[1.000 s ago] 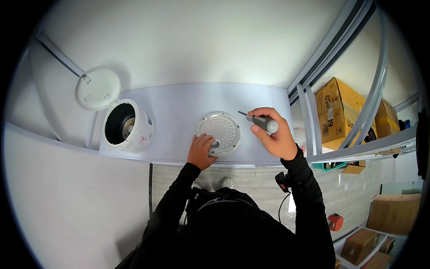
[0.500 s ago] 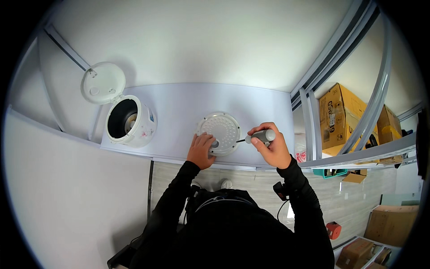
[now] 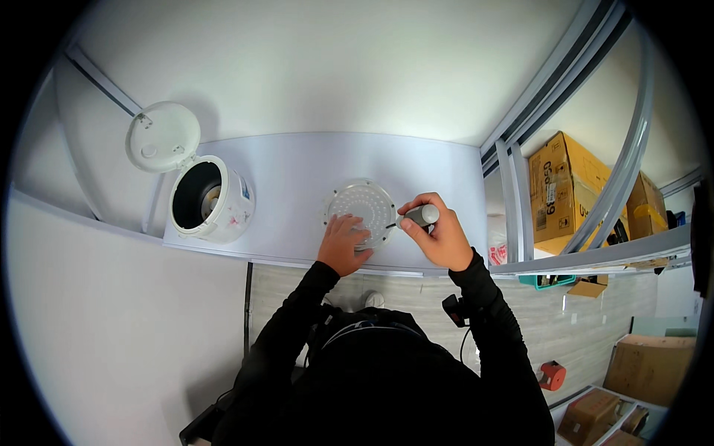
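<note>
A round, pale disc with a dimpled face and small dark spots along its rim [image 3: 372, 204] lies flat on the white table. My left hand [image 3: 344, 245] rests on its near left part, fingers spread and laid across the surface. In my right hand [image 3: 446, 236] is a screwdriver with a grey handle [image 3: 421, 215], gripped by thumb and fingers. It is held low, pointing left, with its dark shaft at the disc's right rim. Whether the tip sits in a screw is too small to tell. A white rice cooker [image 3: 236, 215], its lid [image 3: 165, 134] raised, stands left of the disc.
The white table [image 3: 297, 171] backs onto a white wall. At the right stands a grey metal frame [image 3: 520, 201] with cardboard boxes [image 3: 554, 189] behind it. A teal crate [image 3: 547, 282] and a red object [image 3: 552, 376] are on the floor to the right.
My left hand has slid farther across the disc, covering the grey round spot near its edge. My right hand and the screwdriver have come slightly left, closer to the disc. The view has shifted a little.
</note>
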{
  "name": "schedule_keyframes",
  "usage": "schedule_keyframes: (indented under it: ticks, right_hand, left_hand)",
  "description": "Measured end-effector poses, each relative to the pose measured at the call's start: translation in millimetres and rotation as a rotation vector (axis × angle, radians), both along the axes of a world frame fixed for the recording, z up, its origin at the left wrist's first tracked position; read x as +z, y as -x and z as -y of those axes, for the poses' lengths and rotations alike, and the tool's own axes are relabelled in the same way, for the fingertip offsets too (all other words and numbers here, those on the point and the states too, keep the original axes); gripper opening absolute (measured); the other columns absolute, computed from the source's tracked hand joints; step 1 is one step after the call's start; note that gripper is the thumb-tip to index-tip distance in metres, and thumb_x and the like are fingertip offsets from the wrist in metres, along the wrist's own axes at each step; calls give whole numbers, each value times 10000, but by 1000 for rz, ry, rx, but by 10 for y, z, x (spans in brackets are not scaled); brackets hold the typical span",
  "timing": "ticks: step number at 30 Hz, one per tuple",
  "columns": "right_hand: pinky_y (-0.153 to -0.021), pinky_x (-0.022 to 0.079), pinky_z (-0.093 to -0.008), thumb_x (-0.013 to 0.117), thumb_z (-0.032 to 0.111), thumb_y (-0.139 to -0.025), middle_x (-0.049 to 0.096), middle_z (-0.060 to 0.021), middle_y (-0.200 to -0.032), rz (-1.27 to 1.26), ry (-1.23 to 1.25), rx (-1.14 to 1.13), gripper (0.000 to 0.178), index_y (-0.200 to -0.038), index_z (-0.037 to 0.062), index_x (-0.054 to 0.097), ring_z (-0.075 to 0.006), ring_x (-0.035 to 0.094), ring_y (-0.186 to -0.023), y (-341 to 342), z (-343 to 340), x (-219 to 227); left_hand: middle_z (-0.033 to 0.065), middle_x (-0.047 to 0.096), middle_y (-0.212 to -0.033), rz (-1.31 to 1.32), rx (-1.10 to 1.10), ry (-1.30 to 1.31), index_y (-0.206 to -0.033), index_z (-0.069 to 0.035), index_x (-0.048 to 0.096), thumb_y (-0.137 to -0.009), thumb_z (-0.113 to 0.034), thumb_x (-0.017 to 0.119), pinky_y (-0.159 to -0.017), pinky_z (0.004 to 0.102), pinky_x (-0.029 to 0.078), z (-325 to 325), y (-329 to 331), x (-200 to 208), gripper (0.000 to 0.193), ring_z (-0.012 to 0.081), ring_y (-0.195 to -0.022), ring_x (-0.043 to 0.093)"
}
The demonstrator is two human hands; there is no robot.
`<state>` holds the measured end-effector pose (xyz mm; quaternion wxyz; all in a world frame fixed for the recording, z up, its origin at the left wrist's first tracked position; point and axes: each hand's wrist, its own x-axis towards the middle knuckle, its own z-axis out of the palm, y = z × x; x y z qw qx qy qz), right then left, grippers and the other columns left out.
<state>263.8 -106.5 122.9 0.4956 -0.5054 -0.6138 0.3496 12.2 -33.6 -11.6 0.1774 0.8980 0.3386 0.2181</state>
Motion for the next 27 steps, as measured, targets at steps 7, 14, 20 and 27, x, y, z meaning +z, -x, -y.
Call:
schedule_keyframes:
  ticks: [7, 14, 20, 27]
  right_hand:
    - [-602, 500, -277, 748, 182, -982, 752, -83, -937, 47, 79, 20, 337, -1191, 23, 538, -122, 640, -652, 24, -67, -87]
    - [-597, 501, -299, 767, 219, -974, 755, -80, -934, 95, 69, -6, 362, -1193, 39, 542, -156, 640, -627, 29, -26, -268]
    - [-615, 510, -301, 764, 218, -976, 758, -76, -962, 60, 76, -22, 354, -1193, 44, 545, -156, 649, -658, 35, -21, -373]
    - [-616, 497, -279, 764, 211, -977, 749, -64, -956, 83, 88, -8, 350, -1193, 39, 550, -123, 611, -654, 28, -31, -373]
  left_hand:
    - [26, 685, -1151, 70, 34, 10, -1060, -161, 780, -817, -325, 832, -1020, 493, 432, 4, -313, -192, 298, 283, -1184, 598]
    - [-21, 688, -1070, 98, 49, -2, -984, -150, 794, -820, -247, 814, -988, 467, 421, 41, -412, -226, 191, 258, -1108, 598]
    - [-22, 700, -1051, 158, 53, 6, -1001, -196, 814, -798, -241, 832, -995, 480, 417, 30, -406, -370, 209, 264, -1089, 615]
    - [-40, 705, -1034, 195, 65, -1, -985, -201, 821, -800, -231, 835, -991, 461, 419, 45, -406, -417, 188, 250, -1068, 621]
